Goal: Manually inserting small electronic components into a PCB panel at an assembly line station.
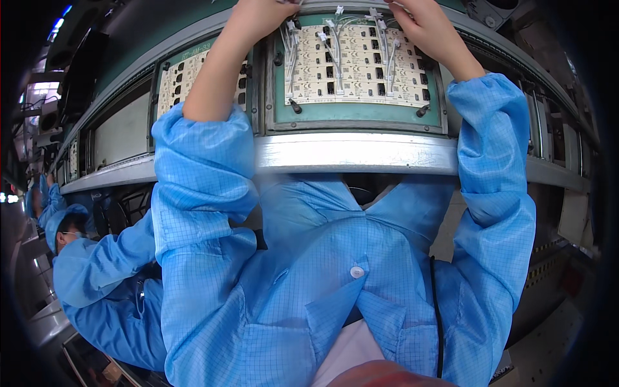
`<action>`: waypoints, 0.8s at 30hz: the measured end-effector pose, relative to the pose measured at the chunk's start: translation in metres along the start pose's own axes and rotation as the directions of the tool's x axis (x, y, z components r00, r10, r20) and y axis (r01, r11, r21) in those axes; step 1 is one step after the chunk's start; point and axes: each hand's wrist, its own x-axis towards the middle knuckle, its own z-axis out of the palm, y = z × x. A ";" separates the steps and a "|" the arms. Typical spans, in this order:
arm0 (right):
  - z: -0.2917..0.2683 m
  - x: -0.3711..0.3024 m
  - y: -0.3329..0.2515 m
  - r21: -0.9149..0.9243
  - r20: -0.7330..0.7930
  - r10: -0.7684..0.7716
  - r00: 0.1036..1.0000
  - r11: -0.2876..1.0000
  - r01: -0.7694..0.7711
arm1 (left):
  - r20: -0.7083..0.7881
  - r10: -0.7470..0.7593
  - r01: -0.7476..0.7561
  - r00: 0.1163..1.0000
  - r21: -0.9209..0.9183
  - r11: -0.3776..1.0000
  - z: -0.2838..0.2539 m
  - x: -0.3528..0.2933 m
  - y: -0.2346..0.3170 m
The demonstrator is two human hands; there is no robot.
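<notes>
At the upper edge my left hand (261, 22) is closed, its fingertips pinched and partly cut off by the frame. Whatever it holds there is too small to make out. My right hand (429, 29) reaches in beside the far right corner of a cream circuit board panel (356, 57). Its fingers are bent together at the frame's edge, and their tips are mostly hidden. The panel lies in a green fixture (354, 113) between both hands. Several white wire leads (337, 61) with white plugs run across the boards, among rows of black components.
A second green fixture with a similar board panel (173, 80) stands to the left, partly behind my left forearm. A metal rail (358, 153) runs along the line's near side. Another person in blue workwear (106, 271) sits at the left.
</notes>
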 end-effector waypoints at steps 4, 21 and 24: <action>0.001 0.004 0.004 0.102 0.033 0.042 0.999 0.994 -0.046 | 0.046 0.035 -0.036 0.998 0.006 0.999 0.003 -0.006 0.005; 0.056 0.038 -0.024 -0.019 0.070 -0.148 0.987 0.989 0.150 | 0.008 0.247 -0.246 0.969 -0.047 0.968 -0.010 -0.014 -0.009; 0.062 0.052 -0.027 -0.091 0.177 0.049 0.983 0.995 -0.033 | 0.010 0.174 -0.174 0.985 -0.032 0.984 -0.012 -0.018 0.002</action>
